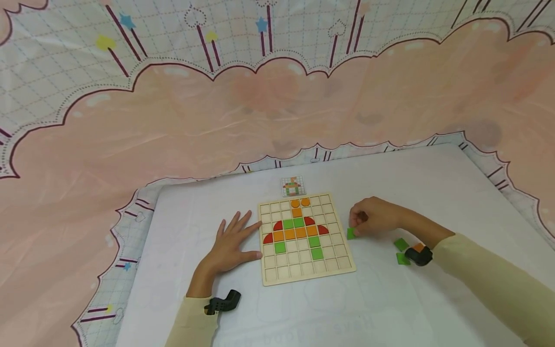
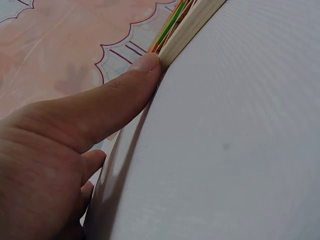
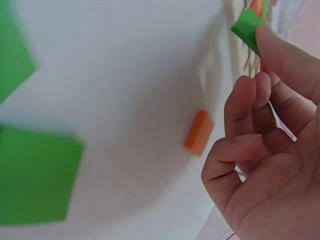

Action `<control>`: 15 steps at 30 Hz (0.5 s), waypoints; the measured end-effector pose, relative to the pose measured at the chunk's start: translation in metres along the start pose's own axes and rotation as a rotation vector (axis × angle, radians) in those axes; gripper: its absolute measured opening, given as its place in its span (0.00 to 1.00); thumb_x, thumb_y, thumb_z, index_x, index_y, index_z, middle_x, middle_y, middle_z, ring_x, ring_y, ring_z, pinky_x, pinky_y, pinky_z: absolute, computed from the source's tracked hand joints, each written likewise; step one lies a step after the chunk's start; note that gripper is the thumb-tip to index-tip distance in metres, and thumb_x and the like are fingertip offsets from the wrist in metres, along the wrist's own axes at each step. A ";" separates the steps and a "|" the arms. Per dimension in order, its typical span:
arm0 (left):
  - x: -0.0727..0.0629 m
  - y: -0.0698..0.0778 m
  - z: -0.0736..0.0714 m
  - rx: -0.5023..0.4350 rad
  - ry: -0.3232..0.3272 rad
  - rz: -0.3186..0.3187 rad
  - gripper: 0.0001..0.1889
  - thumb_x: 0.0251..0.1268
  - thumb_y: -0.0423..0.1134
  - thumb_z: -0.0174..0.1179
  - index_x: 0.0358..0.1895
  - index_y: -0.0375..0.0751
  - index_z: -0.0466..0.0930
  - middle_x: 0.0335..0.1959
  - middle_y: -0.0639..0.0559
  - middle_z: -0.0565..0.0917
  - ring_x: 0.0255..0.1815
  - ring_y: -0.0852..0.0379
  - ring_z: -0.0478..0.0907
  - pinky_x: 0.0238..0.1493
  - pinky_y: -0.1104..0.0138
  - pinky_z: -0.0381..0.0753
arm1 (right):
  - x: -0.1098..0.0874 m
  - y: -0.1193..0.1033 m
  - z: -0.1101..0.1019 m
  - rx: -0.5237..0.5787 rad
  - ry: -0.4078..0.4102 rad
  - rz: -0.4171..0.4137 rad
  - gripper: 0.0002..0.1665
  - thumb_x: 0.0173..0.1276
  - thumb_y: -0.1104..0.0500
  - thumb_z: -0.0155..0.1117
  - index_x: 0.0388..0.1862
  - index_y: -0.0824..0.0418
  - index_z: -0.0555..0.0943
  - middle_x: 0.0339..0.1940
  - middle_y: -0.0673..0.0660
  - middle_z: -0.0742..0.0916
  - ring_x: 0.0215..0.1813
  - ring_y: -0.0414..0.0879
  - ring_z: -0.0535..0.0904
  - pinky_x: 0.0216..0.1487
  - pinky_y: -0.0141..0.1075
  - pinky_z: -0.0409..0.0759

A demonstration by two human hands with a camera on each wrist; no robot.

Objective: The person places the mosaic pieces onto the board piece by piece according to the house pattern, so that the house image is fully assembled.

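Note:
A wooden grid board (image 1: 301, 273) lies on the white table, with orange, green and red tiles set in several of its squares. My left hand (image 1: 227, 248) has its fingers spread at the board's left side; in the left wrist view the thumb (image 2: 112, 102) presses against the board's edge. Just right of the board, my right hand (image 1: 377, 216) pinches a green square tile (image 1: 350, 233) between thumb and finger. Its other fingers are curled in the right wrist view, where the pinched tile's face (image 3: 246, 31) shows near the board's edge.
Two loose green squares (image 1: 401, 244) and an orange piece (image 1: 418, 247) lie on the table under the right wrist, partly hidden by the black wrist camera (image 1: 418, 256). A small picture card (image 1: 293, 186) lies beyond the board's far edge. Patterned cloth (image 1: 260, 111) hangs behind the table.

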State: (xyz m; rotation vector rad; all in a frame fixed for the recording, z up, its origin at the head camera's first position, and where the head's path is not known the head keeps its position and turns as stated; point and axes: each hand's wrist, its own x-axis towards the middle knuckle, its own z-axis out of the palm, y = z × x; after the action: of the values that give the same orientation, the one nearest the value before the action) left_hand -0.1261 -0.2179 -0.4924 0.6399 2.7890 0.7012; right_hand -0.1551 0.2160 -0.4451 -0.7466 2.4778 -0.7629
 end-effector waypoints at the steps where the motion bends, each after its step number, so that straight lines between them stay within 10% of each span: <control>1: 0.000 0.000 0.000 0.000 0.000 0.001 0.45 0.56 0.62 0.71 0.78 0.58 0.65 0.86 0.50 0.50 0.87 0.41 0.36 0.80 0.36 0.27 | 0.002 -0.001 -0.001 0.016 0.005 -0.008 0.08 0.62 0.56 0.76 0.32 0.50 0.83 0.27 0.44 0.80 0.36 0.42 0.74 0.38 0.31 0.74; 15: 0.000 0.000 0.000 -0.009 0.006 0.007 0.45 0.56 0.61 0.71 0.78 0.58 0.66 0.86 0.50 0.50 0.87 0.40 0.36 0.80 0.36 0.27 | 0.052 -0.047 0.022 0.184 -0.033 -0.031 0.07 0.64 0.53 0.76 0.33 0.51 0.85 0.25 0.46 0.80 0.35 0.43 0.74 0.36 0.31 0.73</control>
State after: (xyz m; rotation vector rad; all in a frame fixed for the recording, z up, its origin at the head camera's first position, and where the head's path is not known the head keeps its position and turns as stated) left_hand -0.1259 -0.2179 -0.4920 0.6475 2.7892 0.7175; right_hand -0.1656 0.1432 -0.4460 -0.7247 2.3333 -0.9666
